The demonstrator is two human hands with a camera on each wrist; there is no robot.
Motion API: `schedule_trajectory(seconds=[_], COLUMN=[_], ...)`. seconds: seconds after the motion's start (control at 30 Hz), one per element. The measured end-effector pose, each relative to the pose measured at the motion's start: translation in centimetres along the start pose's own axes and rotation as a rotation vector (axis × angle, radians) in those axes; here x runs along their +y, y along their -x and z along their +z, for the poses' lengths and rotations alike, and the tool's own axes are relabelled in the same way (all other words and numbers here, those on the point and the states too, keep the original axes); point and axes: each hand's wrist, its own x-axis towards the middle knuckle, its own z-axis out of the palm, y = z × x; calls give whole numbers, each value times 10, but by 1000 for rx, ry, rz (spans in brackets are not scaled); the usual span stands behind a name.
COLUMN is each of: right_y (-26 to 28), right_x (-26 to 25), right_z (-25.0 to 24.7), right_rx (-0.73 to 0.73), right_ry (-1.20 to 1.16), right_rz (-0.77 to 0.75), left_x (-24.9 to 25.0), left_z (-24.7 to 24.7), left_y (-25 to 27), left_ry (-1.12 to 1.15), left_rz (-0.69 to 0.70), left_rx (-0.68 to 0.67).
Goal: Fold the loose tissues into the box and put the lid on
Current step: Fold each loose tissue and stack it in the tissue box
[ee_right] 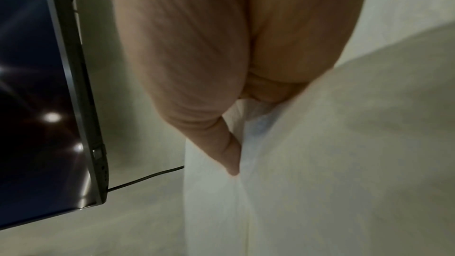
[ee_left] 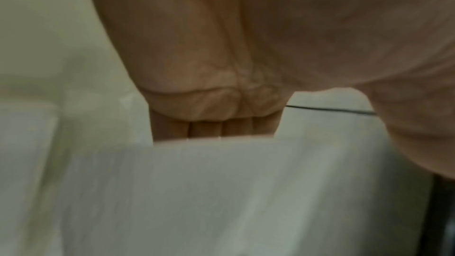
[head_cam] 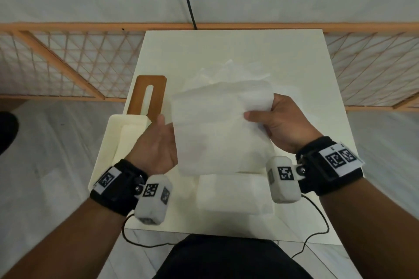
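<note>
From the head camera I see both hands raised over the white counter (head_cam: 294, 56), holding one white tissue (head_cam: 217, 129) spread out between them. My right hand (head_cam: 283, 122) pinches the tissue's upper right edge, thumb on the near face and fingers curled behind it; the right wrist view shows that thumb (ee_right: 229, 155) pressed against the sheet. My left hand (head_cam: 156, 145) is at the tissue's left edge with the palm turned toward the sheet. In the left wrist view its fingers (ee_left: 206, 127) run straight behind the top edge of the tissue (ee_left: 221, 192), but that view is blurred, so I cannot tell whether they grip the sheet or only support it.

A heap of loose tissues (head_cam: 229, 70) lies on the counter beyond the held sheet, partly hidden by it. A folded stack of tissues (head_cam: 233, 195) sits near the front edge of the counter, below my hands. The cream box (head_cam: 108, 142) stands at the counter's left edge, uncovered, just beside my left hand. The brown wooden lid (head_cam: 156, 88) with its long slot lies behind the box, apart from it.

A dark screen (ee_right: 37, 104) fills the left of the right wrist view.
</note>
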Motion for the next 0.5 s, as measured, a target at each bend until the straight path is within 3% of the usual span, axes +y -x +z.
schedule_trajectory(seconds=[0.03,0.1,0.23,0.37,0.5], right_y=[2,6,15,19,24], right_x=[2,6,11,13,15], right_z=[0,0,-4,-14,-16], right_rx=[17,23,-70,-92,27], right_ry=[6,16,87,167,19], right_rz=[1,4,31,6,-136], left_x=[-5,-7,-11,-11,-9], left_z=[6,11,6,4,6], left_y=[2,1,-1,1,5], left_ry=[-60,-321,-574,-676,-495], left_rz=[-56,44,167,255,282], left_rx=[-24,204,398,397,313])
